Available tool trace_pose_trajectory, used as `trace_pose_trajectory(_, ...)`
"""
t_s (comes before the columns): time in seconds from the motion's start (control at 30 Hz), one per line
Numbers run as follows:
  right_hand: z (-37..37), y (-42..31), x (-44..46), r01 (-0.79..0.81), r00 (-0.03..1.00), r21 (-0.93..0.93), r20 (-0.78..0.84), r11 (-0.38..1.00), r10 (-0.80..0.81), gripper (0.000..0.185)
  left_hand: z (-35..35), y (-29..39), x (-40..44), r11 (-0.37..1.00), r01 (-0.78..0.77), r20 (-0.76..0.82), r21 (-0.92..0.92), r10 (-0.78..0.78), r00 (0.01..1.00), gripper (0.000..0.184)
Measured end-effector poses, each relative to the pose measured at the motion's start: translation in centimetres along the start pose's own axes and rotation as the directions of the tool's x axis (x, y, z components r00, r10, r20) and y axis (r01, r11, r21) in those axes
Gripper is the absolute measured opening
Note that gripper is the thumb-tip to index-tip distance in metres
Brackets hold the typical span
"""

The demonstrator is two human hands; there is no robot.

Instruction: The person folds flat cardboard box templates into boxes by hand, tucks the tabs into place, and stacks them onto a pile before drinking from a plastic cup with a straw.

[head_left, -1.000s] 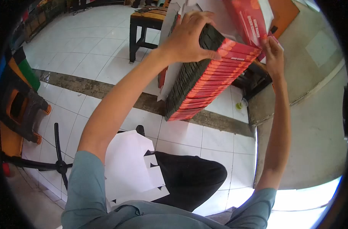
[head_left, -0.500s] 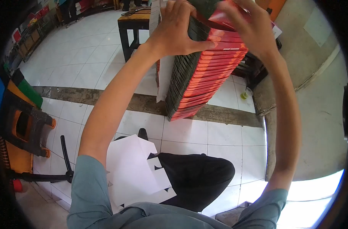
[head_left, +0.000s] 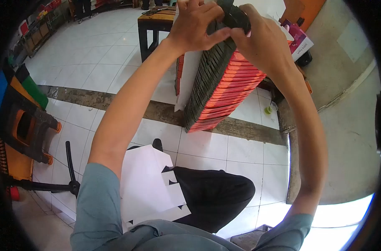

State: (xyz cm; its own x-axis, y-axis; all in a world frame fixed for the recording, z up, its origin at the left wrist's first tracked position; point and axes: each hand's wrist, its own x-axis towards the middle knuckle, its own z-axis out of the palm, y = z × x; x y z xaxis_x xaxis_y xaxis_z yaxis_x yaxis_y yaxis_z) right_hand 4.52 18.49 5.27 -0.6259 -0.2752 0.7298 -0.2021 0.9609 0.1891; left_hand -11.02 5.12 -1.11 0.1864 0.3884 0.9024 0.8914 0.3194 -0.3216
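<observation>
Taking the centre of our view as the hub of the clock, we locate the tall stack of flat red-and-orange cartons with dark green edges (head_left: 228, 79) at 1 o'clock. The stack runs from our hands down toward the white-tiled floor (head_left: 203, 144).

Our left hand (head_left: 194, 27) is at 12 o'clock, at the upper end of the stack. Its fingers are bent and its thumb points toward 3 o'clock; we cannot tell whether it grips a carton. Our right hand (head_left: 268, 46) is between 1 and 2 o'clock, with its fingers and thumb grasping the dark green carton end (head_left: 236, 19) at the top. The two thumb tips are close together.

On the 9 o'clock side of the stack we note an upright white cardboard sheet (head_left: 188, 79). A purple-and-white printed carton (head_left: 299, 39) is at 2 o'clock, beyond our right hand.

At 7 o'clock, a white die-cut cardboard blank (head_left: 153, 184) lies on our lap, beside the knee in black trousers (head_left: 224, 192). Between 11 and 12 o'clock, a wooden-topped bench with black legs (head_left: 159, 17) carries a dark pair of scissors (head_left: 156, 11). A black plastic stool with orange feet (head_left: 29, 125) is at 9 o'clock.
</observation>
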Motion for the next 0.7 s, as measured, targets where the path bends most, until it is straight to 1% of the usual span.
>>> trace_pose_trajectory(0.07,-0.2,-0.3,0.2,-0.019,1.0,-0.03,0.023,0.999,0.02,0.036,0.8,-0.4,-0.3,0.994,0.106,-0.103,0.014,-0.104,0.989,0.043)
trace_pose_trajectory(0.1,-0.3,-0.6,0.3,-0.042,0.998,-0.061,0.046,0.997,0.045,0.039,1.0,-0.3,-0.4,0.995,0.101,-0.101,0.018,-0.099,0.99,0.043)
trace_pose_trajectory(0.13,-0.2,-0.5,0.4,-0.045,0.998,-0.059,0.041,0.997,0.047,0.039,1.3,-0.2,-0.4,0.992,0.12,-0.118,-0.025,-0.122,0.985,0.044)
trace_pose_trajectory(0.17,0.1,-0.4,0.7,-0.022,0.992,-0.122,0.119,0.992,0.036,0.041,1.3,0.2,-0.2,0.988,0.139,-0.133,-0.072,-0.148,0.98,0.044)
trace_pose_trajectory(0.2,0.3,-0.3,0.7,0.004,0.98,-0.182,0.196,0.983,0.032,0.044,1.1,0.4,-0.1,0.988,0.135,-0.13,-0.075,-0.144,0.981,0.044)
trace_pose_trajectory(0.23,0.7,-0.5,0.0,-0.004,0.98,-0.182,0.193,0.983,0.04,0.044,0.8,0.6,-0.1,0.989,0.127,-0.098,-0.079,-0.135,0.986,0.044)
trace_pose_trajectory(0.27,1.3,-0.9,-1.2,0.032,0.999,-0.239,-0.021,0.971,-0.038,0.046,0.3,1.0,-0.1,0.99,0.117,-0.066,-0.085,-0.122,0.99,0.044)
trace_pose_trajectory(0.3,1.4,-2.0,-2.1,0.054,0.965,-0.304,-0.229,0.951,-0.127,0.049,-0.2,1.3,-0.1,0.99,0.108,-0.062,-0.09,-0.114,0.992,0.044)
trace_pose_trajectory(0.33,1.3,-3.6,-3.4,0.018,0.944,-0.285,-0.31,0.958,-0.109,0.048,-0.7,1.6,-0.2,0.985,0.129,-0.095,-0.115,-0.14,0.986,0.043)
trace_pose_trajectory(0.37,1.5,-5.8,-5.8,0.03,0.95,-0.135,-0.304,0.99,-0.071,0.046,-1.3,1.9,-0.4,0.979,0.151,-0.129,-0.14,-0.169,0.977,0.043)
trace_pose_trajectory(0.4,2.5,-8.4,-9.1,0.042,0.956,0.018,-0.292,0.999,-0.035,0.045,-2.0,2.3,-0.6,0.978,0.151,-0.129,-0.141,-0.169,0.977,0.043)
trace_pose_trajectory(0.43,5.1,-11.8,-13.1,0.186,0.943,0.369,-0.328,0.911,-0.059,0.045,-2.8,2.8,-0.8,0.972,0.171,-0.162,-0.162,-0.197,0.967,0.043)
trace_pose_trajectory(0.47,5.9,-16.5,-17.8,0.078,0.996,0.52,-0.079,0.851,-0.043,0.037,-3.7,3.5,-1.4,0.965,0.191,-0.195,-0.181,-0.226,0.954,0.044)
trace_pose_trajectory(0.5,7.0,-20.8,-22.1,-0.011,0.998,0.733,0.054,0.681,-0.043,0.03,-4.9,4.3,-2.4,0.965,0.195,-0.192,-0.178,-0.228,0.954,0.044)
trace_pose_trajectory(0.53,8.3,-24.8,-27.5,-0.224,0.855,0.736,0.463,0.638,-0.235,0.033,-6.6,5.3,-3.9,0.946,0.235,-0.132,-0.222,-0.268,0.954,0.04)
trace_pose_trajectory(0.57,9.9,-28.9,-33.0,-0.074,0.8,0.712,0.461,0.699,-0.385,0.042,-8.4,6.4,-5.4,0.926,0.275,-0.07,-0.26,-0.302,0.951,0.038)
trace_pose_trajectory(0.6,8.6,-31.1,-35.4,-0.029,0.701,0.694,0.527,0.719,-0.48,0.05,-10.3,8.0,-7.6,0.901,0.302,0.004,-0.312,-0.317,0.948,0.035)
trace_pose_trajectory(0.63,8.8,-34.5,-39.3,-0.079,0.725,0.753,0.493,0.653,-0.482,0.048,-12.3,9.8,-10.2,0.872,0.334,0.081,-0.357,-0.328,0.941,0.033)
trace_pose_trajectory(0.67,6.9,-35.6,-40.6,-0.234,0.729,0.838,0.486,0.493,-0.482,0.046,-14.6,11.4,-12.7,0.848,0.388,0.209,-0.362,-0.333,0.92,0.031)
trace_pose_trajectory(0.7,6.1,-36.1,-41.5,-0.248,0.732,0.848,0.48,0.468,-0.482,0.046,-16.9,12.8,-15.0,0.817,0.451,0.342,-0.36,-0.334,0.878,0.03)
